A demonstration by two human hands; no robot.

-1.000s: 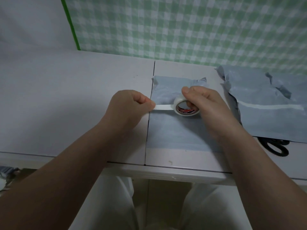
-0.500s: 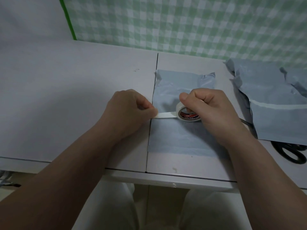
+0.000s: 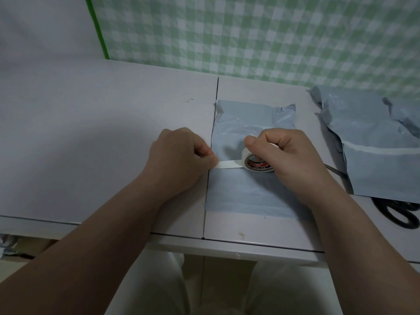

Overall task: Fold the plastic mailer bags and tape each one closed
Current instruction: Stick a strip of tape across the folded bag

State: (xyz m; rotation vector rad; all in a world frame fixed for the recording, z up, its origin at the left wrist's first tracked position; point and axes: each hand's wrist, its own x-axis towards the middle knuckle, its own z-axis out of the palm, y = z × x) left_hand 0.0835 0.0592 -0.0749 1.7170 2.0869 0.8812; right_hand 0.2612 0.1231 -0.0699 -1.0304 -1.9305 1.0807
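Note:
A folded grey plastic mailer bag point(image 3: 241, 192) lies flat on the white table point(image 3: 102, 144), just right of the table's seam. My right hand point(image 3: 286, 160) grips a white tape roll point(image 3: 252, 163) that stands on the bag's fold. A short strip of white tape point(image 3: 228, 164) runs left from the roll. My left hand point(image 3: 179, 160) pinches the free end of that strip at the bag's left edge. The right side of the roll is hidden under my fingers.
A pile of grey mailer bags point(image 3: 372, 142) lies at the right; the top one carries a white tape strip. Black scissors point(image 3: 395, 212) poke out from under the pile near the table's front edge. A green checked cloth point(image 3: 250, 35) hangs behind the table.
Both hands with the tape have come down to the bag's fold line. The camera view has shifted slightly; the strip's length stays about the same.

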